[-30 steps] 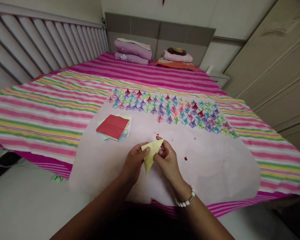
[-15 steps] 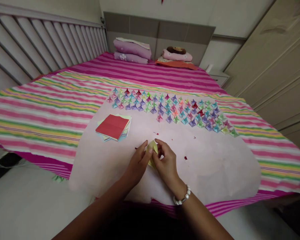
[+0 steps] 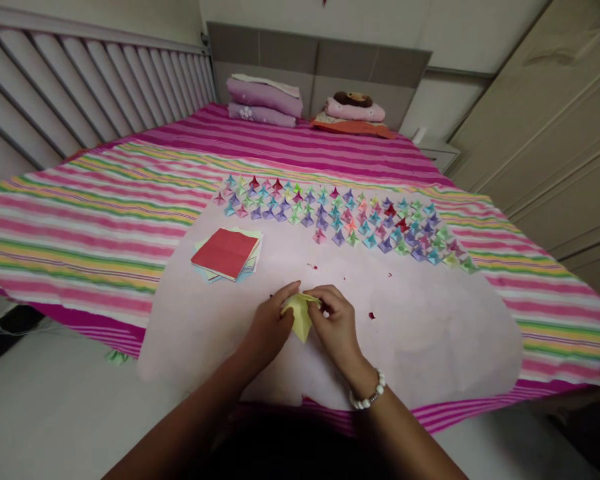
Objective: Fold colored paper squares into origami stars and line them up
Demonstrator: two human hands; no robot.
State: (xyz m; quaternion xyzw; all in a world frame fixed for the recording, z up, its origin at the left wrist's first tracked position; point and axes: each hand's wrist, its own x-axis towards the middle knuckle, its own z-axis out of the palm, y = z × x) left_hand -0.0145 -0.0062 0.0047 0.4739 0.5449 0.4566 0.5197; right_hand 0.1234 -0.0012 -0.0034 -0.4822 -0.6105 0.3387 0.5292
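Observation:
A pale yellow folded paper [image 3: 301, 321] is held between my two hands above the white sheet [image 3: 420, 347]. My left hand [image 3: 274, 321] pinches its left side and my right hand [image 3: 334, 321] pinches its right side near the top. The paper's lower part narrows to a point that hangs toward me. To the left lies a stack of square papers [image 3: 226, 254] with a red one on top. Beyond my hands, several small folded paper pieces [image 3: 338, 237] in many colours stand in rows on the sheet.
Small dark red scraps [image 3: 371, 315] lie scattered on the sheet. Beneath it spreads a striped bedspread [image 3: 80, 233]. Folded purple bedding [image 3: 265, 100] and a pink pile [image 3: 355, 110] rest by the headboard [image 3: 285, 57]. A white railing [image 3: 105, 80] runs along the left.
The yellow paper has been turned and spread wider, so its pointed lower part now shows between my hands. Both hands keep their grip and have shifted slightly. The rest lies as before.

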